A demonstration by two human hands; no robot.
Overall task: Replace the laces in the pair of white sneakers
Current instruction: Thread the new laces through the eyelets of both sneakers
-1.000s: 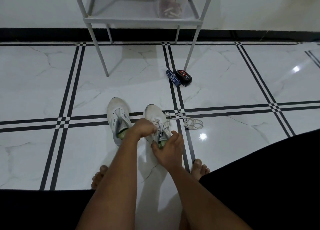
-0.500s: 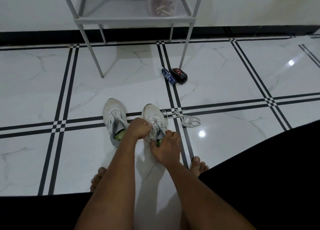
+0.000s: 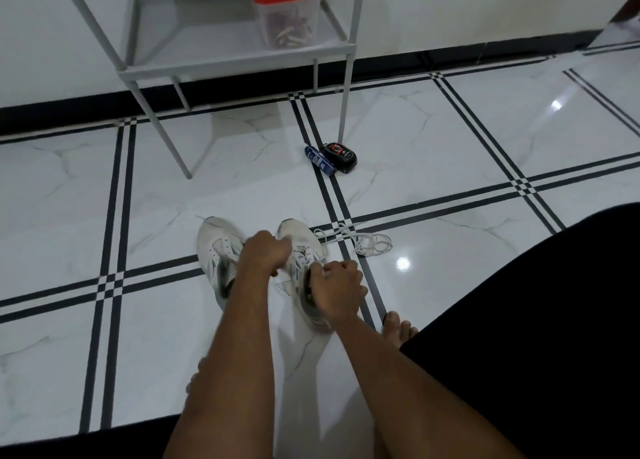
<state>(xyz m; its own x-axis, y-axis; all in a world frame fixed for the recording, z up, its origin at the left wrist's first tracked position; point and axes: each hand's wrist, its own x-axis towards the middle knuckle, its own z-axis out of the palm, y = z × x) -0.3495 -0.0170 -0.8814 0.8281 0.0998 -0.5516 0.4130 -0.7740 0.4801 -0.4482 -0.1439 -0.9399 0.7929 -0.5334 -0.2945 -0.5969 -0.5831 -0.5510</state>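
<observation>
We are at the lacing step on the right sneaker [image 3: 304, 250], which stands on the floor [image 3: 450, 268] just beside the left sneaker [image 3: 216, 250], toes pointing away from us. Its lace [image 3: 372, 244] trails off the toe end and lies in loose loops on the tile to the right.

Our left hand [image 3: 265, 252] reaches across with the forearm stretched out, knuckles up and fingers curled down over the lace area. What its grip holds we cannot tell, since the fingertips are hidden. Our right hand [image 3: 339, 290] sits at the shoe's collar, wrist bent, fingers curled as if pinching a lace or the tongue; the picture is too blurred to say which.

Next, we judge, comes drawing the lace through the eyelets while the other hand steadies the shoe. The left sneaker looks untouched.
</observation>
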